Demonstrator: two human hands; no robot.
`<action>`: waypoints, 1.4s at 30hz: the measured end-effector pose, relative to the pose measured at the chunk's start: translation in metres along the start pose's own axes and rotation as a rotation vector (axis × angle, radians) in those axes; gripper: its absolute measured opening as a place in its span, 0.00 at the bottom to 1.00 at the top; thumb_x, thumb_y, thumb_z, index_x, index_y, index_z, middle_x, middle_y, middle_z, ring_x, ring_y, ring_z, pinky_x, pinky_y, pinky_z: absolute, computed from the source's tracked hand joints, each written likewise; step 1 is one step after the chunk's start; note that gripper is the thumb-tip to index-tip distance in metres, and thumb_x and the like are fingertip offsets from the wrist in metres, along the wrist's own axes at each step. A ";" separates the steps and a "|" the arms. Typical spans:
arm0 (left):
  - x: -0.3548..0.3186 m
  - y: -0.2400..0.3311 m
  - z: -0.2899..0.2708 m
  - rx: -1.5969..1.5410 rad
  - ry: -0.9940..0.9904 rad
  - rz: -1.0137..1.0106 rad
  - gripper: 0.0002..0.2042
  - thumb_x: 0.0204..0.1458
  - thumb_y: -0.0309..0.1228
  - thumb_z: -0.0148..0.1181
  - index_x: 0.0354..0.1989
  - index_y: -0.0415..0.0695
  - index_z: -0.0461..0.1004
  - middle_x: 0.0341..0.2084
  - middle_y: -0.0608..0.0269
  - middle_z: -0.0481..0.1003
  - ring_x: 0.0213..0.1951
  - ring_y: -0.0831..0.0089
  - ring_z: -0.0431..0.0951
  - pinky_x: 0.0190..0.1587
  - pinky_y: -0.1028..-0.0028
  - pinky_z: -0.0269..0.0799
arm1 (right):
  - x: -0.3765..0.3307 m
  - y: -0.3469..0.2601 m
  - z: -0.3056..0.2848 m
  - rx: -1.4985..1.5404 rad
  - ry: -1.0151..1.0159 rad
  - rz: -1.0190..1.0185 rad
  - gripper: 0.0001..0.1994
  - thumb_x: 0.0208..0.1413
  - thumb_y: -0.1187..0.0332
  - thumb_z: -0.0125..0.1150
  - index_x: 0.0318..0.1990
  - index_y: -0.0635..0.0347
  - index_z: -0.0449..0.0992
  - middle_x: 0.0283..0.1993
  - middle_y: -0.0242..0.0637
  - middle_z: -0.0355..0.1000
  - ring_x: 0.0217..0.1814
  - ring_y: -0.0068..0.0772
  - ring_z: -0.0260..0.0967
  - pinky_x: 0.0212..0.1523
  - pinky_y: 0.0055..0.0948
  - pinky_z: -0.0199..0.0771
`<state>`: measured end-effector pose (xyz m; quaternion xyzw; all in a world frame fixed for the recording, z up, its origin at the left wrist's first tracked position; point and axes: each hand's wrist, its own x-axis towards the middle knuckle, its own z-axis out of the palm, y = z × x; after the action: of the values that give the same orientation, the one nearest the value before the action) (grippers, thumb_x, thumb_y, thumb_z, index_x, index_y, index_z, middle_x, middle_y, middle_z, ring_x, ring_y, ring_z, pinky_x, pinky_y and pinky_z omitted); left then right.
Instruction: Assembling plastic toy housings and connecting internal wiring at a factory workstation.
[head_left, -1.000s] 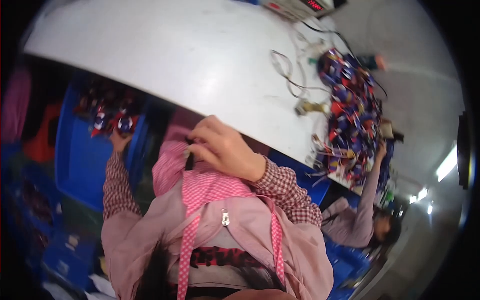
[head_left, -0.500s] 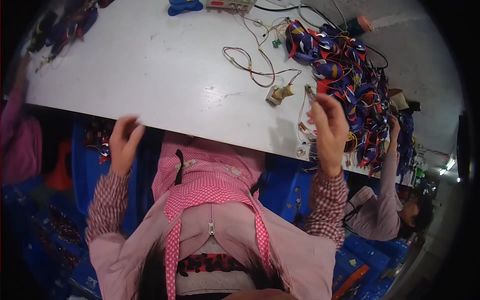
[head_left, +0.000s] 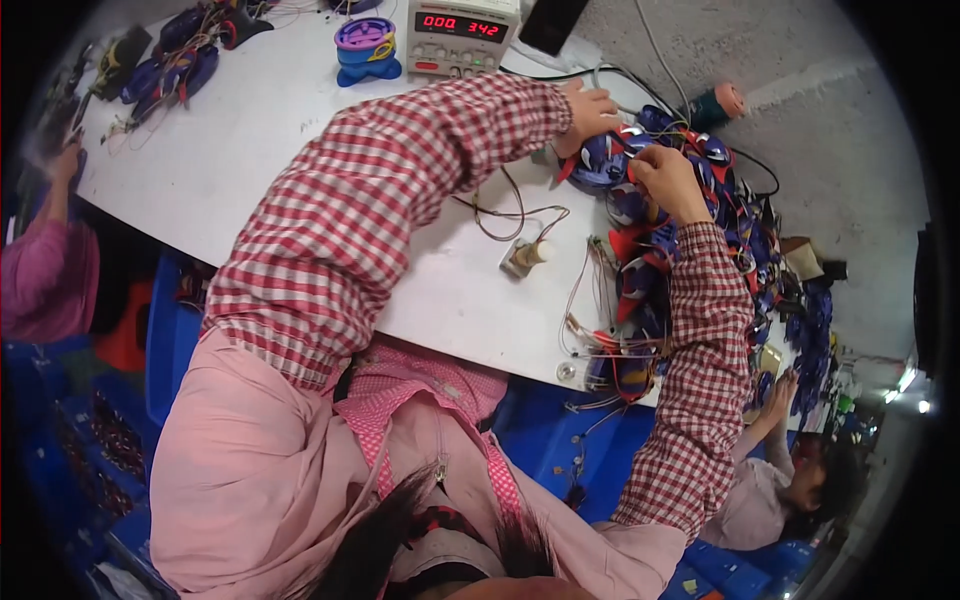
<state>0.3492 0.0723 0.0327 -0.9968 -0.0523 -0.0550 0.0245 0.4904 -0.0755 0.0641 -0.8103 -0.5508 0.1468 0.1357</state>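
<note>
My left arm reaches across the white table. My left hand is at the top edge of a heap of purple and red plastic shells, its fingers stretched and apart, just above one purple shell. Beside it, my right hand is over the heap with thumb and fingertips pressed together; what they pinch, if anything, is hidden. Thin wires trail among the shells. Closer to me on the table stands a small pale block with a cylindrical top, wired by a cable partly behind my left sleeve.
A power supply with a red display stands at the back, beside a blue and purple tub. More shells lie far left. A co-worker sits at right, another person's pink sleeve shows at left. Blue bins are below the table.
My left hand has swung from the table's near left edge across to the heap at the far right. My right hand has moved farther away, over the shells, and its fingers have closed.
</note>
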 end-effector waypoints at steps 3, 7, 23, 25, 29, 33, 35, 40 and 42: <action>0.016 0.003 0.000 -0.100 -0.274 -0.096 0.45 0.23 0.34 0.71 0.59 0.49 0.58 0.50 0.58 0.65 0.55 0.61 0.64 0.52 0.59 0.60 | 0.014 0.006 0.014 -0.014 0.066 -0.042 0.14 0.52 0.63 0.57 0.34 0.68 0.76 0.25 0.41 0.74 0.28 0.30 0.72 0.30 0.28 0.70; 0.002 -0.010 0.012 -0.064 -0.092 -0.079 0.40 0.25 0.36 0.71 0.53 0.43 0.61 0.45 0.55 0.67 0.51 0.59 0.66 0.50 0.61 0.62 | 0.028 0.008 0.026 -0.134 0.124 -0.078 0.15 0.51 0.60 0.57 0.33 0.67 0.76 0.27 0.47 0.74 0.31 0.41 0.73 0.34 0.35 0.71; -0.107 -0.002 0.007 -0.736 0.664 -0.428 0.44 0.33 0.30 0.71 0.60 0.37 0.51 0.46 0.50 0.66 0.46 0.65 0.71 0.49 0.71 0.66 | 0.082 -0.001 0.074 -0.540 0.247 -0.250 0.14 0.51 0.61 0.56 0.33 0.66 0.75 0.44 0.54 0.71 0.47 0.55 0.68 0.45 0.43 0.70; -0.117 0.005 0.000 -1.266 0.627 -0.505 0.43 0.33 0.27 0.70 0.59 0.38 0.51 0.46 0.53 0.66 0.46 0.69 0.70 0.49 0.71 0.66 | 0.082 0.000 0.073 -0.592 0.170 -0.197 0.14 0.50 0.61 0.58 0.33 0.66 0.75 0.45 0.54 0.70 0.48 0.55 0.68 0.46 0.43 0.70; -0.126 0.003 0.000 -1.687 0.717 -0.509 0.43 0.32 0.23 0.71 0.58 0.36 0.50 0.44 0.56 0.66 0.46 0.70 0.70 0.49 0.72 0.68 | 0.079 -0.010 0.056 -0.501 0.097 -0.132 0.14 0.46 0.62 0.61 0.33 0.67 0.74 0.44 0.51 0.71 0.47 0.50 0.69 0.45 0.41 0.71; -0.123 0.006 -0.019 -1.786 0.780 -0.403 0.43 0.31 0.21 0.71 0.57 0.35 0.50 0.44 0.56 0.66 0.45 0.69 0.71 0.48 0.71 0.70 | 0.063 -0.019 0.032 -0.180 -0.219 -0.115 0.16 0.44 0.62 0.64 0.35 0.66 0.75 0.43 0.50 0.72 0.46 0.46 0.70 0.46 0.36 0.71; -0.121 0.009 -0.033 -1.794 0.782 -0.358 0.42 0.31 0.21 0.71 0.57 0.36 0.50 0.45 0.56 0.66 0.45 0.69 0.71 0.48 0.71 0.71 | 0.055 -0.016 0.027 -0.133 -0.164 -0.112 0.17 0.44 0.62 0.64 0.38 0.66 0.75 0.42 0.51 0.73 0.45 0.45 0.71 0.46 0.34 0.70; -0.121 0.010 -0.059 -1.734 0.875 -0.244 0.41 0.32 0.22 0.72 0.55 0.37 0.52 0.45 0.56 0.66 0.45 0.69 0.71 0.48 0.70 0.71 | 0.037 -0.007 0.062 -0.028 -0.025 -0.278 0.19 0.45 0.63 0.65 0.42 0.67 0.74 0.40 0.49 0.74 0.41 0.40 0.71 0.47 0.32 0.68; -0.126 0.009 -0.063 -1.647 0.921 -0.258 0.40 0.32 0.22 0.72 0.55 0.37 0.52 0.44 0.57 0.66 0.45 0.69 0.71 0.47 0.70 0.72 | 0.040 -0.018 0.059 -0.096 -0.113 -0.239 0.20 0.45 0.63 0.65 0.43 0.68 0.73 0.40 0.49 0.73 0.42 0.40 0.71 0.47 0.32 0.67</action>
<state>0.2194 0.0473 0.0803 -0.5676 -0.0920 -0.4642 -0.6737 0.4661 -0.0280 0.0135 -0.7351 -0.6564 0.1484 0.0820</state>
